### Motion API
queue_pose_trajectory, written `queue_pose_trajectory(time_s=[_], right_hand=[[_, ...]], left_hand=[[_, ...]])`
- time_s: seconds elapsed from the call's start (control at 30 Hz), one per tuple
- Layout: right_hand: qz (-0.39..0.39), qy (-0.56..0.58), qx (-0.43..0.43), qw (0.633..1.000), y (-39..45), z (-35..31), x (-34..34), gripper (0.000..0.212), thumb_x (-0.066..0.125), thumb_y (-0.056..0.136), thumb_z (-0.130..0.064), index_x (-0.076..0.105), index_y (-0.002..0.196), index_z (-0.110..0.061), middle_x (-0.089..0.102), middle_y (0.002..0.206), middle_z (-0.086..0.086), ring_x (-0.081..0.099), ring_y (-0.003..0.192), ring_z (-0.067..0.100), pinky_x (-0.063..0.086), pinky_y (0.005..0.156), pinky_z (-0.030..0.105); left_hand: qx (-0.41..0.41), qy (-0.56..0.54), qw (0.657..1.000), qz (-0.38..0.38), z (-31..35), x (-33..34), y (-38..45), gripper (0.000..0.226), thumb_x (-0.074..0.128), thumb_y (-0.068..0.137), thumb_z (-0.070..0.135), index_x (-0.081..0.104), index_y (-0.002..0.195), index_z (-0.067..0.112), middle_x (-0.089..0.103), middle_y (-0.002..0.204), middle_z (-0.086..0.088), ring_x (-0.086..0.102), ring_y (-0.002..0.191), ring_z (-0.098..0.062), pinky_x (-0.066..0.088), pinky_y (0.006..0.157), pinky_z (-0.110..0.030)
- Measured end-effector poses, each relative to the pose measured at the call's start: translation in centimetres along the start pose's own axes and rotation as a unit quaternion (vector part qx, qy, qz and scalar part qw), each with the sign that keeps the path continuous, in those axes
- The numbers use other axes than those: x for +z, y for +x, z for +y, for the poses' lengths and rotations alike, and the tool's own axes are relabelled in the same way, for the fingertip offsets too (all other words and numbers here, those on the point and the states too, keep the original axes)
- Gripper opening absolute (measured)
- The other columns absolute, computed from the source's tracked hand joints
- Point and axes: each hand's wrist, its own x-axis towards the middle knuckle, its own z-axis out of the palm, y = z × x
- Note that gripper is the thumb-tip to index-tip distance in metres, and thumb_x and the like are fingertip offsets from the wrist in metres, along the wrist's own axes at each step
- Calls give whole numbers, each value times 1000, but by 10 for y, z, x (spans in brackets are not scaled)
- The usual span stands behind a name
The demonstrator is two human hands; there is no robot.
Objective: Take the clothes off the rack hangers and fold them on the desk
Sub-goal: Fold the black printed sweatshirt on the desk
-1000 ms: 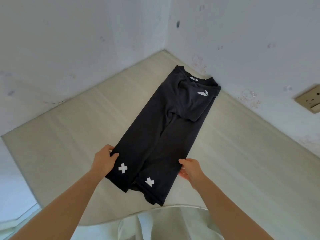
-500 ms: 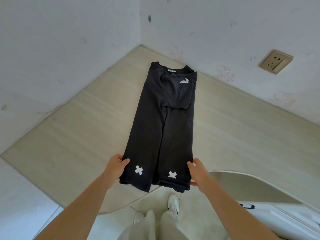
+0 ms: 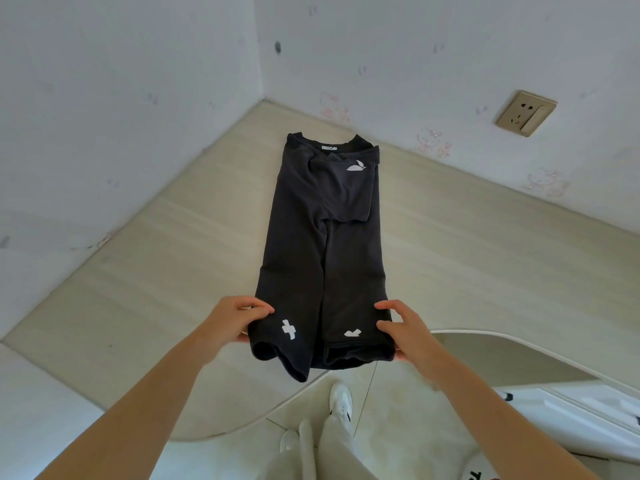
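Note:
A black T-shirt (image 3: 322, 244) with small white marks lies lengthwise on the pale wooden desk (image 3: 138, 289), sides folded in, collar toward the wall corner. My left hand (image 3: 232, 320) pinches the near left corner of the hem, thumb on top. At the near right corner my right hand (image 3: 405, 330) grips the hem the same way. The hem is lifted a little off the desk's front edge and sags between my hands. No rack or hangers are in view.
White walls meet in a corner behind the desk, with a wall socket (image 3: 524, 113) on the right wall. The desk's curved front edge (image 3: 519, 339) runs right. My legs and white shoes (image 3: 341, 403) stand on the tiled floor below.
My hands have raised the shirt's near hem off the desk edge, so it bunches and curls. The view shifted, with the shirt now lying straighter ahead of me.

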Motion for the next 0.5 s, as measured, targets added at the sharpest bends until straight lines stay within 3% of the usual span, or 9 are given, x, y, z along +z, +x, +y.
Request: queue_pose_trajectory(time_s=[0.1, 0.23, 0.3, 0.4, 0.5], right_hand=[[-23, 36, 4, 999, 7, -24, -10, 23, 52, 90, 0, 70, 97, -12, 60, 81, 10, 56, 59, 18, 51, 51, 26], [-31, 109, 8, 994, 23, -60, -22, 10, 63, 82, 1, 71, 85, 3, 60, 78, 16, 61, 59, 23, 53, 53, 28], [-32, 131, 15, 991, 36, -81, -29, 10, 61, 82, 0, 70, 80, 4, 63, 74, 17, 64, 57, 24, 55, 55, 31], [-53, 172, 29, 983, 60, -116, -42, 25, 44, 94, -7, 57, 73, -4, 57, 56, 9, 61, 44, 17, 53, 47, 25], [-38, 207, 31, 977, 97, -160, -55, 24, 40, 96, -10, 61, 84, -6, 66, 58, 8, 63, 45, 17, 51, 42, 21]], left_hand=[[3, -28, 999, -39, 24, -9, 11, 14, 68, 88, 15, 75, 91, 4, 73, 93, -16, 70, 84, -25, 57, 69, -30], [7, -63, 996, -61, 61, -16, 27, 22, 62, 92, 20, 72, 86, 1, 70, 78, -12, 68, 66, -19, 56, 61, -27], [10, -83, 994, -71, 82, -20, 40, 24, 59, 94, 20, 70, 84, 2, 68, 70, -9, 67, 63, -19, 56, 64, -31], [2, -109, 993, -49, 117, -23, 67, 24, 51, 97, 14, 65, 82, 2, 63, 64, -8, 63, 57, -17, 54, 72, -37], [-3, -173, 985, -8, 162, -26, 104, 28, 44, 101, 15, 58, 78, 5, 58, 51, -6, 53, 43, -14, 49, 53, -25]])
